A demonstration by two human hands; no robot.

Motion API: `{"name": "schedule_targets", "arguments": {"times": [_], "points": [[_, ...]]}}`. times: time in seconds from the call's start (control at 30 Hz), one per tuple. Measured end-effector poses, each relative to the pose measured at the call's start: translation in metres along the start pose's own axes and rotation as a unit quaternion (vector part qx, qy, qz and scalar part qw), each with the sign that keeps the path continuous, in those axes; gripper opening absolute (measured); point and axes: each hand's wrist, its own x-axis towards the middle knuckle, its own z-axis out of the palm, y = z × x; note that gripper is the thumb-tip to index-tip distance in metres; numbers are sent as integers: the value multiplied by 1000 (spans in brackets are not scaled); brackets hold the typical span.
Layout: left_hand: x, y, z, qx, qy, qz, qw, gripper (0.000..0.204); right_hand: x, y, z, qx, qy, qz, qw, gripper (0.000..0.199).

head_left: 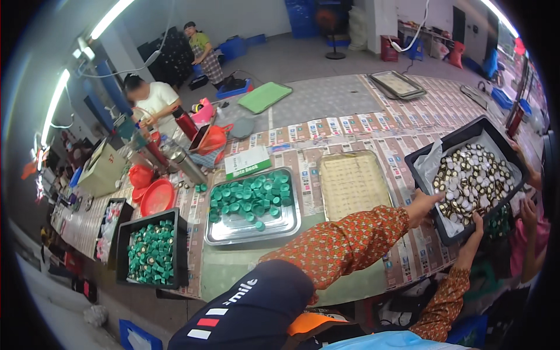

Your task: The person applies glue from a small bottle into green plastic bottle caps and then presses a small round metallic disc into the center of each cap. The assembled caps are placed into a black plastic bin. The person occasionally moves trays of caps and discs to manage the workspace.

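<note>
Out at the right, my left hand [424, 206] grips the near left edge of a black plastic bin [417, 171], thumb over the rim. My right hand [471, 234] holds the same bin by its near side, fingers partly hidden by it. The bin is tilted and lined with clear plastic film [429, 162]. Many small round white-and-gold pieces [472, 181] fill it. Another person's hand [528, 214] is close to the bin's right side; whether it touches cannot be told.
A metal tray [256, 234] of green caps [251, 195] lies mid-table, beside a tray with a pale dotted sheet [354, 185]. A black crate [182, 245] of green pieces stands left. Flasks [186, 163] and a red basin [157, 197] are behind it. Another person [157, 100] sits across the table.
</note>
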Motion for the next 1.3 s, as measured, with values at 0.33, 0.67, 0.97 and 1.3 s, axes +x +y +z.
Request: {"name": "schedule_targets", "arguments": {"times": [0.33, 0.67, 0.97, 1.3], "points": [[-34, -53, -6, -37, 120, 108, 986, 97, -46, -17, 46, -152, -11, -156, 976, 58], [-101, -39, -75, -79, 43, 83, 993, 31, -86, 1, 132, -177, -61, -261, 947, 73], [-119, -18, -133, 76, 13, 2, 997, 32, -84, 14, 156, -200, -39, -232, 951, 92], [-77, 7, -124, 584, 154, 491, 628, 46, -74, 10, 181, -305, -71, -385, 868, 101]]}}
